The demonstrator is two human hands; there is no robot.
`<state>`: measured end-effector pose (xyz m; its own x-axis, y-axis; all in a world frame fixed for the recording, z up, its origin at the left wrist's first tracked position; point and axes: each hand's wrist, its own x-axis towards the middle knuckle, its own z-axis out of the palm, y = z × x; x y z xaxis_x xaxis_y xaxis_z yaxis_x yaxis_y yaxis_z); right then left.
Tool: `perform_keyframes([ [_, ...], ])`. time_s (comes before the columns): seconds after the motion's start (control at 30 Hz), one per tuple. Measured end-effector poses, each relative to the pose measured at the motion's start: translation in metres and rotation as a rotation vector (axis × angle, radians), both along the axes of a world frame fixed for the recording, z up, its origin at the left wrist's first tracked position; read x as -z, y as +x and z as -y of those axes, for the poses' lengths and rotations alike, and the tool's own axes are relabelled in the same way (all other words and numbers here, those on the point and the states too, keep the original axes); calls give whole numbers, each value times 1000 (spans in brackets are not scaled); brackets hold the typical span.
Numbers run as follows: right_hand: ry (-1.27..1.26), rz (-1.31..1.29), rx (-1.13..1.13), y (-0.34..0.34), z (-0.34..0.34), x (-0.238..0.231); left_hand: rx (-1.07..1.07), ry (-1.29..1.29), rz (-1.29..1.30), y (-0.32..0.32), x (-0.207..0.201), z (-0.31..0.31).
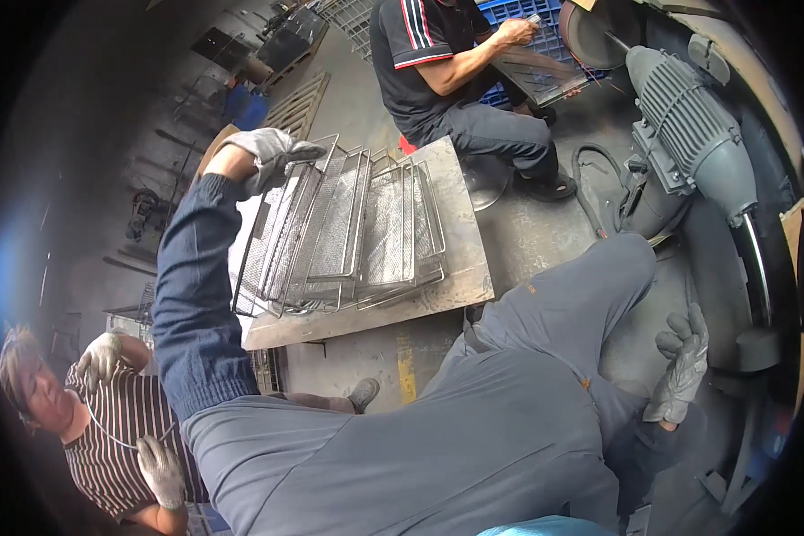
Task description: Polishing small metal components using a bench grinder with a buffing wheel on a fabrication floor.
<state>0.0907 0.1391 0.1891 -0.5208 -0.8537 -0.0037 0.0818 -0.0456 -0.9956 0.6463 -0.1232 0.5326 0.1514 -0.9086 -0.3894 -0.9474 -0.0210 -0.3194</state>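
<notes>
My left hand (263, 154), in a grey work glove, is closed over the upper end of a wire mesh basket (281, 223) with a thin metal-rod frame. That basket leans at the left of several similar mesh baskets (389, 223), which stand tilted against one another on a worn metal-topped table (469, 241). The glove hides just where my fingertips meet the rod. Off to the right, beside my knee, my right hand (683, 366) wears a grey glove and is raised with its fingers apart and nothing in it.
Ahead, a seated person holds a flat panel (549, 80) near a round wheel (591, 36), with sparks showing. A large grey motor (692, 125) with a shaft stands at right. A gloved person in stripes (134, 420) is at lower left. A wooden pallet (299, 107) lies behind the table.
</notes>
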Motion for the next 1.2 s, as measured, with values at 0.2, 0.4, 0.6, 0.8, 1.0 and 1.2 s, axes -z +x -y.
perform_keyframes([
  [0.2, 46, 2, 25, 5, 1, -3, 111, -135, -172, 31, 17, -34],
  [0.4, 100, -50, 65, 4, -9, 1, 310, -277, 401, -11, 55, -66],
  [0.6, 92, -56, 43, -4, -9, 13, 490, -295, 238, 33, 69, -29],
  [0.8, 101, -19, 22, -2, -6, 13, 478, -362, 121, -19, 64, 8],
  [1.0, 151, 40, 19, -11, -12, 18, 268, -287, 131, -12, 51, 42],
  [1.2, 132, 4, 15, -19, -14, 24, 189, -528, -142, 7, 60, 22],
])
